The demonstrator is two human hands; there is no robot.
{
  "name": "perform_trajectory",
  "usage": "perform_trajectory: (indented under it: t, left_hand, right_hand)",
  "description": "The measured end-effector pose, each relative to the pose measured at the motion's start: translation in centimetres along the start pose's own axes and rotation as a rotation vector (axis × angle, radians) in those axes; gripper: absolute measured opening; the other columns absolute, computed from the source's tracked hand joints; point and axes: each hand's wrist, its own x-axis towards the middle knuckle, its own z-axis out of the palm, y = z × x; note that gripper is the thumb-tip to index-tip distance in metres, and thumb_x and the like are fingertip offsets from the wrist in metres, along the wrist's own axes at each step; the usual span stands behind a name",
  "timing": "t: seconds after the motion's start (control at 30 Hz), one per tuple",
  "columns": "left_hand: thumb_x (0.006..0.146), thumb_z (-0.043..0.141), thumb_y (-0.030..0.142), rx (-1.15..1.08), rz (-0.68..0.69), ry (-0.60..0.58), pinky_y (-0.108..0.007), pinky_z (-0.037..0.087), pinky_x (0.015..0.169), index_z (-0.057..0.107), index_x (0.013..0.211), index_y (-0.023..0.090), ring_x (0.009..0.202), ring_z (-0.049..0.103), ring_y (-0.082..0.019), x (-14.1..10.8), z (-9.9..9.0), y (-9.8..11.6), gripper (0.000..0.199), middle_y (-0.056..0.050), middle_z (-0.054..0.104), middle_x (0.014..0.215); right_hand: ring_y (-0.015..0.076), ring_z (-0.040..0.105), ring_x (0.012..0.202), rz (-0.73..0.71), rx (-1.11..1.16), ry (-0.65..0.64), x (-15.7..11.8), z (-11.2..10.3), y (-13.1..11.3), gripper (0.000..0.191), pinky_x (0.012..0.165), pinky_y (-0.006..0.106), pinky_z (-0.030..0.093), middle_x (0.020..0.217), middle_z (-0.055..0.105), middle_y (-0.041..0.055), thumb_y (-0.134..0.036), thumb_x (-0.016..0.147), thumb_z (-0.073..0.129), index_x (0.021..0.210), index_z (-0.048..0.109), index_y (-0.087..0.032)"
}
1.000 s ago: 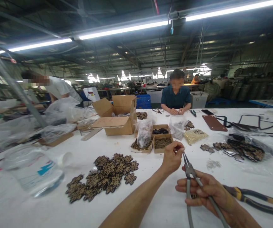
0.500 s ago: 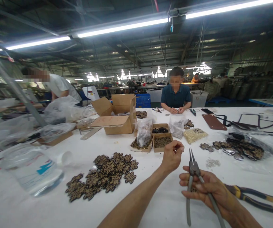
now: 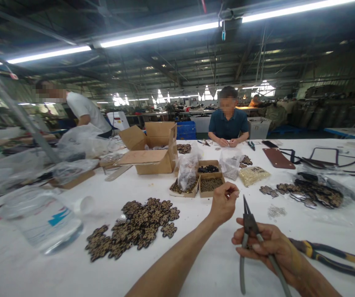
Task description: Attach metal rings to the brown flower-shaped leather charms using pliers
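My left hand is raised over the table with thumb and fingertips pinched together. Whatever they hold, if anything, is too small to name. Just right of it, my right hand is closed around long-nose pliers, whose narrow tips point up and away from me. Part of a small patterned piece shows behind the pliers against my fingers, mostly hidden. To the left of my forearm lies a pile of flower-shaped brown-and-black patches. Tiny silvery pieces are scattered beyond my right hand.
Small boxes of brass-coloured studs stand ahead, near an open carton. Yellow-and-black-handled pliers lie partly behind my right wrist. A large clear plastic jug is at left. Across the table sits a person; another bends at far left.
The long-nose pliers have tilted slightly left and their tips have come closer together. My left hand stays almost still. The person at far left has shifted right.
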Motion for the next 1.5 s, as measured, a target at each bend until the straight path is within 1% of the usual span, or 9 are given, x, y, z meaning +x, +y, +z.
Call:
perform_trajectory:
  t: [0.1,0.23,0.37,0.5,0.73,1.0,1.13,1.33,1.5]
  left_hand:
    - [0.087,0.059,0.022,0.010,0.020,-0.008,-0.022,0.036,0.060,0.064,0.087,0.016,0.065,0.050,-0.010,-0.1,0.0,0.3,0.008,0.000,0.060,0.075]
    - [0.088,0.058,0.022,0.035,0.051,-0.037,-0.022,0.036,0.060,0.064,0.088,0.016,0.064,0.049,-0.010,-0.3,-0.1,0.8,0.009,0.000,0.060,0.075]
    - [0.089,0.058,0.021,0.056,0.087,-0.056,-0.023,0.037,0.061,0.065,0.089,0.016,0.068,0.051,-0.010,-0.4,-0.1,1.1,0.009,-0.002,0.062,0.081]
    - [0.091,0.056,0.019,0.068,0.153,-0.064,-0.024,0.039,0.064,0.066,0.090,0.016,0.074,0.054,-0.012,-0.4,-0.1,1.4,0.011,-0.004,0.064,0.086]
    - [0.093,0.054,0.018,0.116,0.280,-0.050,-0.026,0.040,0.068,0.065,0.088,0.016,0.076,0.054,-0.013,-0.4,-0.2,2.0,0.012,-0.003,0.061,0.082]
    - [0.092,0.054,0.016,0.130,0.392,-0.010,-0.028,0.040,0.068,0.064,0.086,0.017,0.076,0.053,-0.014,-0.5,0.0,2.1,0.012,-0.004,0.060,0.080]
    - [0.092,0.054,0.015,0.123,0.403,0.007,-0.027,0.040,0.067,0.064,0.086,0.017,0.075,0.054,-0.014,-0.6,0.2,2.1,0.012,-0.004,0.060,0.080]
    - [0.092,0.054,0.019,0.126,0.385,0.047,-0.028,0.042,0.067,0.064,0.084,0.018,0.075,0.056,-0.015,-0.9,0.4,2.3,0.012,-0.004,0.061,0.079]
    - [0.092,0.054,0.022,0.129,0.346,0.046,-0.028,0.043,0.067,0.065,0.085,0.018,0.076,0.056,-0.016,-1.1,0.4,2.3,0.014,-0.004,0.062,0.080]
  right_hand:
    - [0.0391,0.061,0.120,0.034,0.014,0.005,0.0,0.1,-0.2,0.063,0.105,0.060,0.041,0.119,0.071,0.0186,-0.008,0.059,0.076,0.121,0.070,-0.015]
    - [0.0399,0.060,0.121,0.046,0.027,-0.008,0.0,0.1,-0.4,0.063,0.106,0.061,0.041,0.120,0.071,0.0192,-0.007,0.058,0.074,0.120,0.071,-0.015]
    - [0.0407,0.060,0.122,0.047,0.044,-0.024,-0.2,0.3,-0.6,0.061,0.103,0.059,0.043,0.123,0.069,0.0214,-0.005,0.061,0.072,0.121,0.070,-0.013]
    - [0.0400,0.061,0.121,0.031,0.036,-0.030,-0.5,0.6,-1.0,0.058,0.099,0.055,0.047,0.122,0.069,0.0210,-0.004,0.065,0.070,0.122,0.069,-0.012]
    - [0.0386,0.063,0.117,0.028,0.017,-0.038,-0.6,0.6,-1.1,0.056,0.091,0.049,0.054,0.121,0.070,0.0199,-0.005,0.067,0.072,0.123,0.069,-0.012]
    - [0.0354,0.065,0.113,0.008,0.016,-0.053,-0.7,0.8,-1.1,0.055,0.090,0.047,0.055,0.120,0.070,0.0187,-0.007,0.069,0.073,0.123,0.069,-0.013]
    - [0.0310,0.067,0.107,-0.016,0.006,-0.052,-0.7,1.0,-1.0,0.055,0.089,0.046,0.055,0.116,0.071,0.0170,-0.007,0.068,0.073,0.122,0.070,-0.015]
    - [0.0356,0.061,0.121,-0.011,0.009,-0.055,-0.8,1.7,-1.1,0.054,0.105,0.057,0.044,0.124,0.069,0.0179,-0.008,0.067,0.073,0.121,0.071,-0.015]
    - [0.0367,0.061,0.121,-0.010,0.024,-0.045,-0.9,1.8,-1.1,0.053,0.102,0.057,0.045,0.125,0.069,0.0189,-0.007,0.068,0.072,0.121,0.071,-0.015]
